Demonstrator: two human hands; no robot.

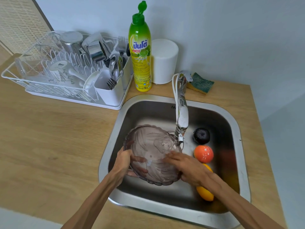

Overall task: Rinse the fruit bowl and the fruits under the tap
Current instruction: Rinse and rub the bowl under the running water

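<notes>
A clear, purplish fruit bowl [148,146] with a scalloped rim is tilted in the steel sink [189,210], under the tap [181,116]. Water runs from the spout onto the bowl. My left hand [124,160] grips the bowl's left rim, fingers showing through the plastic. My right hand [186,164] lies with straight fingers on the bowl's inner surface, near the stream. On the sink floor to the right lie a dark purple fruit [201,136], a red-orange fruit [203,153] and a yellow-orange fruit [205,192], partly hidden by my right forearm.
A white dish rack [54,95] with cutlery, cups and metal pots stands on the wooden counter at the back left. A green dish-soap bottle [141,52] with its cap open and a white canister [165,61] stand behind the sink. A sponge [200,83] lies beside the tap's base.
</notes>
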